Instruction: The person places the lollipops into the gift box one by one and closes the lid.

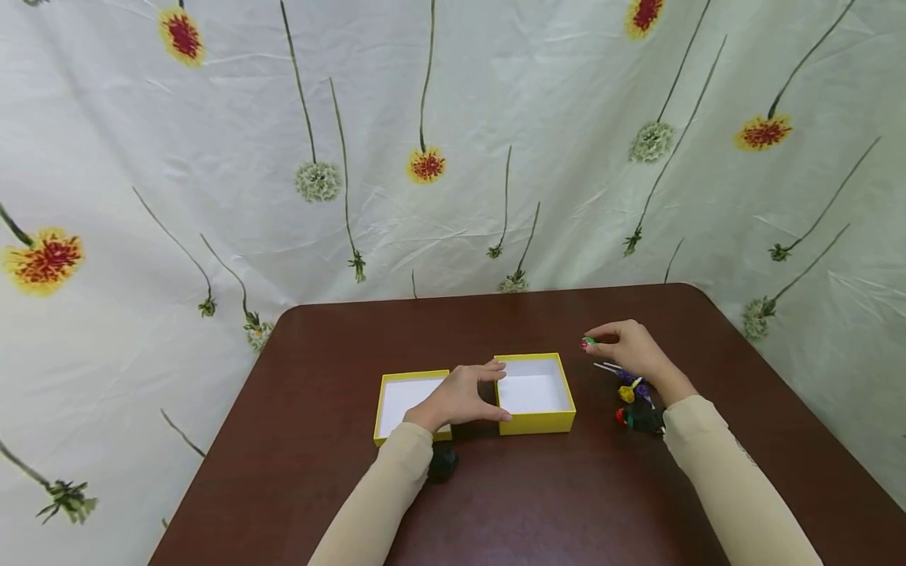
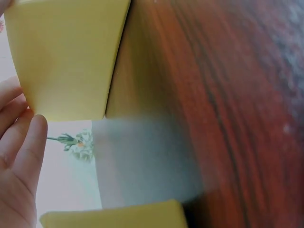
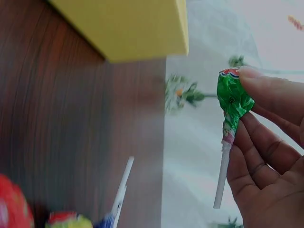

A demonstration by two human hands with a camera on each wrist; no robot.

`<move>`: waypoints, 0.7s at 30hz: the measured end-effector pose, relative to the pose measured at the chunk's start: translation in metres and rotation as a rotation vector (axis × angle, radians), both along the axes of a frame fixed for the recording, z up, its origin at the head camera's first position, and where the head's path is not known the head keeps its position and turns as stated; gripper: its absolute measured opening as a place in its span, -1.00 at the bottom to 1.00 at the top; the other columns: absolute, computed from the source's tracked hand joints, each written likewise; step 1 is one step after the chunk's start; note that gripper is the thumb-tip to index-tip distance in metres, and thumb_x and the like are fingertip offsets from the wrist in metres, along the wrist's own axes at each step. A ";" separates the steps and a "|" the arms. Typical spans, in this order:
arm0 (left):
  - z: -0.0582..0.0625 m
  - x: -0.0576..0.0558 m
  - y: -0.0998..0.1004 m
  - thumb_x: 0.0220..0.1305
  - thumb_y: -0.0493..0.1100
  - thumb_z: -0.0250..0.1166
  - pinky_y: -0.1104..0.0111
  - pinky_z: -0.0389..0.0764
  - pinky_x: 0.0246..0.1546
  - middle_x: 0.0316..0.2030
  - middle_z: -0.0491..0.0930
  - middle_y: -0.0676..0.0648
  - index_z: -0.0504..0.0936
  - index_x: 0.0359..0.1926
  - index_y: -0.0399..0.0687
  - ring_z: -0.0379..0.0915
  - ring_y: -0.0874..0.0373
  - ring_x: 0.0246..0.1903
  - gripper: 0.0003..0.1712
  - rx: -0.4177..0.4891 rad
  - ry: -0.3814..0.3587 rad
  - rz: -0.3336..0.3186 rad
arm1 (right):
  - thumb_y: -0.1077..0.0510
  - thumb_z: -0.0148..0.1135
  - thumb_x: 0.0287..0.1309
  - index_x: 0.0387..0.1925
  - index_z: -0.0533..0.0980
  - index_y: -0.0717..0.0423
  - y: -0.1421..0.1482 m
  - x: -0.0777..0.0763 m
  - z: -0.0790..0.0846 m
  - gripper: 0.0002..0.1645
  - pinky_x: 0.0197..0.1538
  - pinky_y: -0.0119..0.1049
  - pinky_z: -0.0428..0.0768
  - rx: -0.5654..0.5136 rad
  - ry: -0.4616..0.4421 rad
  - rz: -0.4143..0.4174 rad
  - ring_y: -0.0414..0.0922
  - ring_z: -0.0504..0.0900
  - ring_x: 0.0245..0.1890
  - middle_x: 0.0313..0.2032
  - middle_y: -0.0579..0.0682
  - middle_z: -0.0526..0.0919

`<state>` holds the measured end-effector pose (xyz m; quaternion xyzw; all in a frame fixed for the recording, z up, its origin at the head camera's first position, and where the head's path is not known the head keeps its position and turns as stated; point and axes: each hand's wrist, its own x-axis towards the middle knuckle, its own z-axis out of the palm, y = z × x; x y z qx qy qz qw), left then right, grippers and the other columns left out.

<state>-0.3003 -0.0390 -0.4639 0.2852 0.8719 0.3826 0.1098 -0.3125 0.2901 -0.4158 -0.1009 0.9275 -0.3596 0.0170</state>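
My left hand point(image 1: 467, 393) touches the left side of an open yellow box point(image 1: 538, 423) with a white inside. Its fingers reach the far end of that side and its thumb the near corner; in the left wrist view the fingers point(image 2: 21, 137) lie along the box's edge. To the right of the box, my right hand point(image 1: 633, 350) pinches a lollipop point(image 3: 232, 97) in a green and red wrapper above the table. The white stick points down in the right wrist view. No lollipop shows inside the visible part of the box.
A shallow yellow box lid point(image 1: 406, 401), white inside, lies left of the box, partly behind my left arm. Wrapped lollipops lie under my right wrist: a purple one point(image 1: 640, 389), a yellow one point(image 1: 626, 393) and a red one point(image 1: 621, 416). The dark brown table point(image 1: 538, 503) meets a flowered cloth point(image 1: 566, 181) behind.
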 end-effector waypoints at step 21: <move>-0.006 0.004 0.002 0.00 0.14 0.58 0.08 0.32 0.44 0.43 0.37 0.05 0.49 0.36 -0.11 0.13 0.14 0.51 -0.06 0.054 0.002 0.030 | 0.21 0.38 0.21 -0.06 0.71 0.18 -0.066 0.022 0.004 -0.74 -0.19 -0.31 0.67 -0.098 0.008 0.177 -0.16 0.67 -0.30 -0.18 0.05 0.77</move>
